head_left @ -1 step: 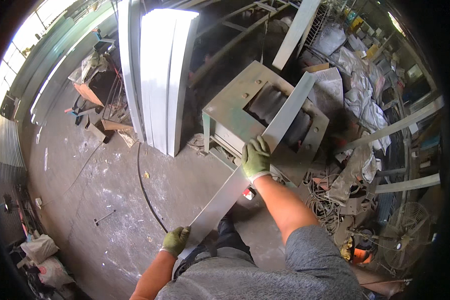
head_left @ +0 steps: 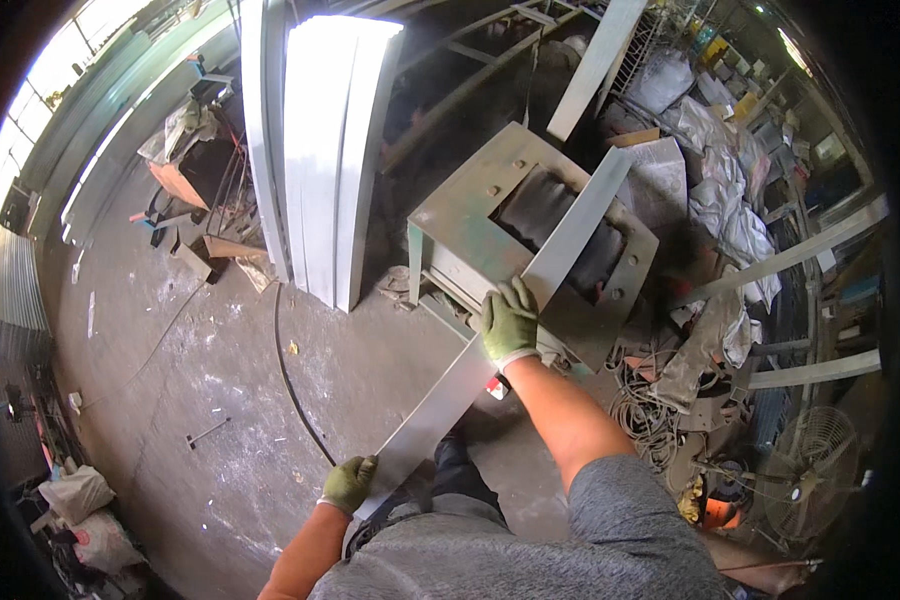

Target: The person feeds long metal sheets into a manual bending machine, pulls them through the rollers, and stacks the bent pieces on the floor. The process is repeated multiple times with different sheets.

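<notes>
A long, flat grey metal strip runs slantwise from my waist up over a boxy metal machine. My left hand, in a green work glove, is closed on the near end of the strip, with the thumb over its edge. Further along, my right hand, gloved the same way, is wrapped over the strip beside the machine's near edge. The strip's far part crosses a dark opening in the machine's top, which has bolts around it. The strip's underside is hidden.
Tall stacked metal profiles stand to the left of the machine. A dark hose and a small T-shaped tool lie on the floor. Coiled cable, a caged fan and crumpled sacks crowd the right side.
</notes>
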`<state>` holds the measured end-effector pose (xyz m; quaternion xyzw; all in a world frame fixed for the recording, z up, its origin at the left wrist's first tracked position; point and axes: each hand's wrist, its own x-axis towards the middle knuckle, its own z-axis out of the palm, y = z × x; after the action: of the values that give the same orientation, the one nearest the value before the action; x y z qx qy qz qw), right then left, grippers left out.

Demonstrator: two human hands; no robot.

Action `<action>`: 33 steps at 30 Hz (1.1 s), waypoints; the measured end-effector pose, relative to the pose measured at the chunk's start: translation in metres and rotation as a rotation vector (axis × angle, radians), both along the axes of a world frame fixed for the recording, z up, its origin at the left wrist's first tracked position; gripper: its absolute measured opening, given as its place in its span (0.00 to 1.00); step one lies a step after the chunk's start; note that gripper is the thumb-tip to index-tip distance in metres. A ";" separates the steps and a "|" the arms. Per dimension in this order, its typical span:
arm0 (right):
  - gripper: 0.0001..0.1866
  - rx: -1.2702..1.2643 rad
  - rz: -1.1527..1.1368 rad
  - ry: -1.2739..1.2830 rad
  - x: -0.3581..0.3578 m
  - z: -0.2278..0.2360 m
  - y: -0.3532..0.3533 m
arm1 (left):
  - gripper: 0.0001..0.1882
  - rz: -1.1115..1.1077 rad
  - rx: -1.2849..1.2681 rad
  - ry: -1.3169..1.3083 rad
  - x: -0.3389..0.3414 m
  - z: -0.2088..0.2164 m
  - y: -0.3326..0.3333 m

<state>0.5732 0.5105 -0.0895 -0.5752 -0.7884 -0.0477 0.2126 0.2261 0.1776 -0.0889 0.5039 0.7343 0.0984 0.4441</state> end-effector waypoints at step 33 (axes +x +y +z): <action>0.27 -0.431 0.231 0.262 -0.196 -0.003 -0.292 | 0.23 -0.206 -0.375 0.217 -0.266 -0.063 -0.309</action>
<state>0.3770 0.2188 -0.0925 -0.5150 -0.8065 0.2204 0.1892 -0.0403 -0.1313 -0.1516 0.4924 0.7280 -0.1401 0.4560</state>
